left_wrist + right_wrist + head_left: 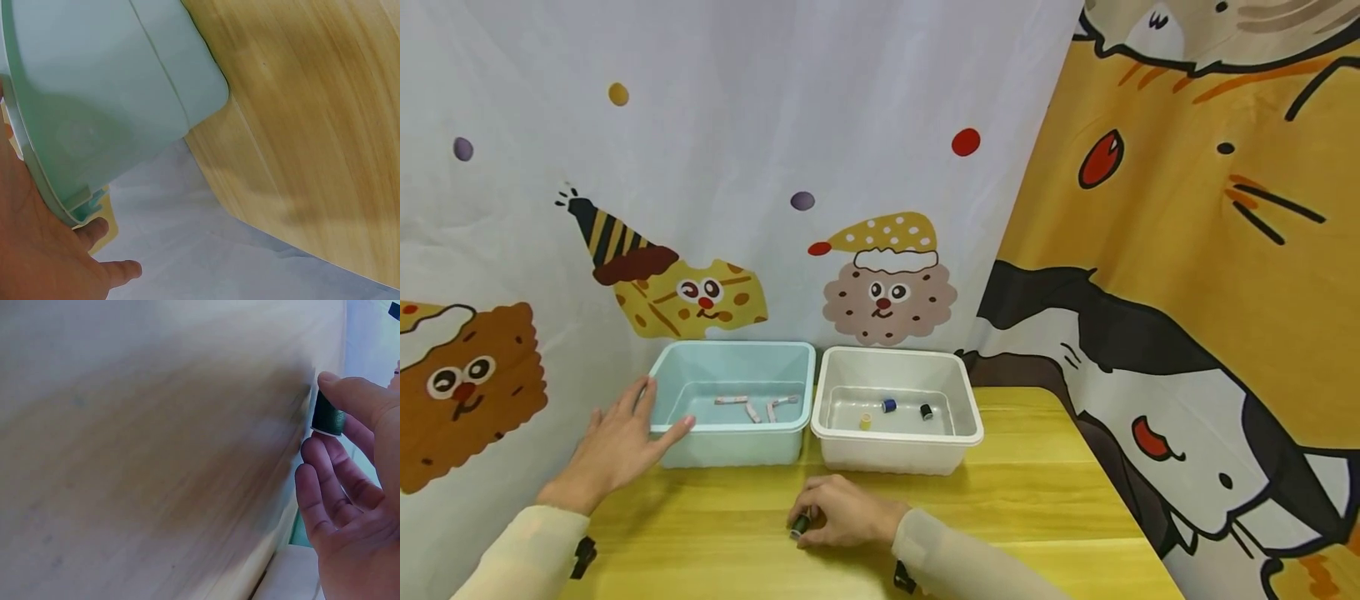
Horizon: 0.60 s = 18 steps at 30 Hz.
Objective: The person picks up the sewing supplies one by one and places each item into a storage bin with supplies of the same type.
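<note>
My right hand (848, 512) pinches a dark green spool of thread (327, 417) between thumb and fingers, low over the table in front of the bins. In the right wrist view the other fingers curl loosely below the spool. At the left, my left hand (613, 454) rests with spread fingers on the front left corner of a light blue bin (730, 450). Its thumb lies along the front rim. Several small pinkish-white pieces (752, 412) lie on that bin's floor. Beside it, a white bin (891, 454) holds a yellow spool (866, 422), a blue spool (889, 406) and a black spool (927, 412).
Both bins stand side by side at the back of a yellow wood-grain table (1030, 492). Right behind them hangs a cloth (880, 100) printed with cartoon figures, which also runs down along the table's right edge.
</note>
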Tool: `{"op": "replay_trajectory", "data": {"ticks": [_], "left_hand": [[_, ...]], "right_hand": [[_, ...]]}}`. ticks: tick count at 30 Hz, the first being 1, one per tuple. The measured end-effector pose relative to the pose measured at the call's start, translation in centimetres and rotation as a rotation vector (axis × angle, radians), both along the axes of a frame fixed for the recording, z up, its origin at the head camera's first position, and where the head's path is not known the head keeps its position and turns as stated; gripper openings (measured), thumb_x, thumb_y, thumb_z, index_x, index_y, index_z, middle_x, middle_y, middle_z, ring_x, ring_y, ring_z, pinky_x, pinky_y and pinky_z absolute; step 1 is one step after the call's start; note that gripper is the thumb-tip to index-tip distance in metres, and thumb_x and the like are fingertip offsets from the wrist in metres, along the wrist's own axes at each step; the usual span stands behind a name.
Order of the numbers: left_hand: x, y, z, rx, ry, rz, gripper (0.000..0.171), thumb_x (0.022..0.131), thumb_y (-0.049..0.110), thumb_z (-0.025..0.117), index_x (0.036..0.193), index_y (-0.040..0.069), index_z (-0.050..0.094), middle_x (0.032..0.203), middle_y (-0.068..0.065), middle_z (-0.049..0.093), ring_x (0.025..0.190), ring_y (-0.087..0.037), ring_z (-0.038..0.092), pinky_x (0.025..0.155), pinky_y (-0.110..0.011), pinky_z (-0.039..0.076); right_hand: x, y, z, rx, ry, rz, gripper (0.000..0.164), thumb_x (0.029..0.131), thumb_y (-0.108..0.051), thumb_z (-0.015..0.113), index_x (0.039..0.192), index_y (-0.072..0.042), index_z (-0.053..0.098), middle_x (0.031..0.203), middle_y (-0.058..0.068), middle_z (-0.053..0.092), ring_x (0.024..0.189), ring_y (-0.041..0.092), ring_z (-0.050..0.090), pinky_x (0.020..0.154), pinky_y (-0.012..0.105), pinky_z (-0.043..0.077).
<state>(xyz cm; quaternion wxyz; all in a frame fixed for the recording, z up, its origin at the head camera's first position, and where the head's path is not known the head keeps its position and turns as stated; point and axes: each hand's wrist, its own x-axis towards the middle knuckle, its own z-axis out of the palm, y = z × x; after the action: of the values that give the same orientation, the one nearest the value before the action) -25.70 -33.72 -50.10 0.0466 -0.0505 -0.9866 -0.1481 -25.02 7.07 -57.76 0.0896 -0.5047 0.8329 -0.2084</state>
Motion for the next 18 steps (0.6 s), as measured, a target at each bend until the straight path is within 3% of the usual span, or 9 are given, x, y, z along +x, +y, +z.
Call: {"op": "replay_trajectory", "data": {"ticks": [7,18], "left_hand": [[0.1,-0.2,0.1,-0.009,0.004,0.003,0.119,0.115,0.079,0.049,0.179,-0.017,0.016,0.184,-0.046,0.020,0.158,-0.076,0.035,0.119,-0.102,0.023],[-0.1,0.1,0.1,-0.003,-0.003,-0.002,0.119,0.115,0.078,0.049,0.179,-0.017,0.017,0.184,-0.045,0.019,0.160,-0.076,0.033,0.121,-0.102,0.021]], "right_hand": [[0.5,-0.1,0.3,-0.025,0.027,0.010,0.028,0.106,-0.032,0.090,0.132,-0.022,0.086,0.121,-0.012,0.077,0.098,-0.011,0.065,0.088,0.001,0.051],[0.6,0.1,2.5,-0.058,0.069,-0.051,0.027,0.107,-0.028,0.089,0.133,-0.021,0.085,0.124,-0.009,0.077,0.103,-0.010,0.068,0.093,0.005,0.054]]}}
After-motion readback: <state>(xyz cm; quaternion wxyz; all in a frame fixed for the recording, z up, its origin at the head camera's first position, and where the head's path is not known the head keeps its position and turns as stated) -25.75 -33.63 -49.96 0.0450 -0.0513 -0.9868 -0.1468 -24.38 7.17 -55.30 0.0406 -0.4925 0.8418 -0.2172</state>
